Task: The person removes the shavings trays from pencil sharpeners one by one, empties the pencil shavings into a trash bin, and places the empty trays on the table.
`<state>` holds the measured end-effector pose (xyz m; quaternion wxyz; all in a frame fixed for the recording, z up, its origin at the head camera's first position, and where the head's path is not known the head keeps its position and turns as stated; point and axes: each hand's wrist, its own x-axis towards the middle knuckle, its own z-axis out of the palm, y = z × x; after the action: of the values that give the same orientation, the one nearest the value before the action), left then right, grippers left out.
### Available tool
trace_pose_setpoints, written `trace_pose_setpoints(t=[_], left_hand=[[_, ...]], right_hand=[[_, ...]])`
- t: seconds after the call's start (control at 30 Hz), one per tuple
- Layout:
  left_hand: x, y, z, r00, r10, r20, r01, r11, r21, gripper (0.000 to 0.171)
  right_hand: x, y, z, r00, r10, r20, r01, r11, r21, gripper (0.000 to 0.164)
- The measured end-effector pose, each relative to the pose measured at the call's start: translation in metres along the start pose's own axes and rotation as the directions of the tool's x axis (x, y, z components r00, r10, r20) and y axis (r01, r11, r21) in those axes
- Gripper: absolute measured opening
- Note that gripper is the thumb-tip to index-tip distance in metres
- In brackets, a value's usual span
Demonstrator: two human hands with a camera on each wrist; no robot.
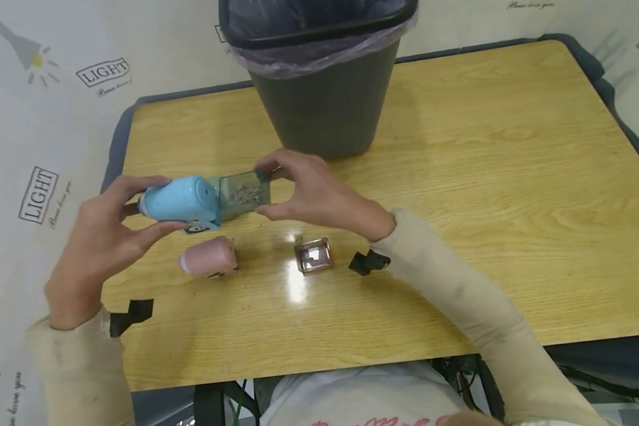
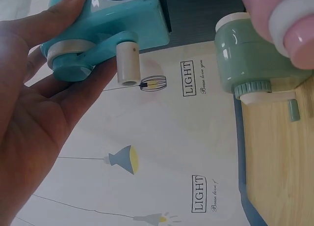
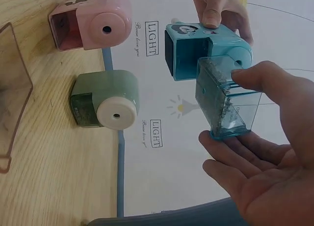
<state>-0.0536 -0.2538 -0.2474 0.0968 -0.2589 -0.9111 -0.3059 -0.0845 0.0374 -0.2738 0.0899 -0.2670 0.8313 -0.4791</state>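
Observation:
My left hand (image 1: 87, 242) grips a light blue crank pencil sharpener (image 1: 176, 200) above the left part of the table. In the right wrist view its drawer slot faces out, hollow. Right beside it, my right hand (image 1: 325, 192) pinches the clear blue shavings drawer (image 3: 228, 100) between thumb and fingers. Grey shavings (image 1: 244, 194) lie inside that drawer, which is apart from the slot. Below the hands a pink sharpener (image 1: 210, 257) lies on the table. A green sharpener (image 3: 105, 96) is near it, largely hidden in the head view.
A clear pinkish drawer (image 1: 314, 255) rests on the wooden table (image 1: 484, 177), right of the pink sharpener. At the back stands a dark grey trash bin (image 1: 325, 106) with a purple liner over its rim. Patterned white sheeting (image 1: 85, 130) surrounds the table.

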Motion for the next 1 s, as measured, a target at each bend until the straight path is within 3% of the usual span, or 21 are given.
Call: trace_pose_setpoints(t=[0.37,1.0], left_hand=[[-0.006,-0.004,-0.002,1.000,-0.009,-0.008,0.009,1.000,-0.007,0.076],[-0.015,-0.010,0.008,0.998,-0.066,0.021,0.068,0.995,-0.073,0.068]], right_hand=[[-0.008,0.004,-0.007,0.990,-0.060,-0.128,0.047,0.994,-0.100,0.057],[-0.019,0.006,-0.026,0.964,-0.121,-0.235,0.088,0.986,-0.143,0.054]])
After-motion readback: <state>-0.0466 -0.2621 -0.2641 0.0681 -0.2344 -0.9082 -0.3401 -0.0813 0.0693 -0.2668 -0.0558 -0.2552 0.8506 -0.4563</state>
